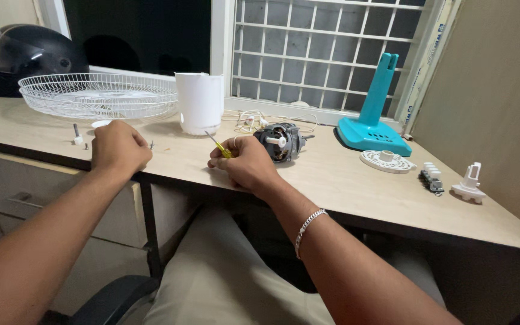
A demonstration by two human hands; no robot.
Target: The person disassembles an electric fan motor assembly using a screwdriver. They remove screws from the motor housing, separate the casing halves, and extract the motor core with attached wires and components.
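The right hand [248,164] rested on the counter [332,174] near its front edge, fingers curled narrow around a small yellow-handled screwdriver [219,146], whose thin shaft pointed up toward 11 o'clock. Resting the heel of the hand on the wood probably steadied the tool. Just at 2 o'clock from that hand lay the fan motor [281,141], on its side with its white shaft end facing the person, touching or nearly touching the knuckles, so it sat within easy reach of the tool. Thin wires [254,120] trailed from behind it toward the window.

The left hand [118,147] lay closed in a loose fist at 9 o'clock from the right, knuckles up; whether it held anything inside could not be told. A small screw or pin [151,145] lay just beside it at 3 o'clock, and a short bolt-like piece [77,135] stood at its 9 o'clock.

Taken-off parts were spread well apart along the counter, seemingly to keep them sorted: a white wire fan guard [97,94] at 11 o'clock, a white plastic housing [200,102] upright at 12 o'clock, a teal fan stand [371,123] at 2 o'clock, with a round white slotted disc [386,161], a switch block [431,177] and a small white bracket [469,183] further toward 3 o'clock. A dark helmet [22,57] sat in the far left corner
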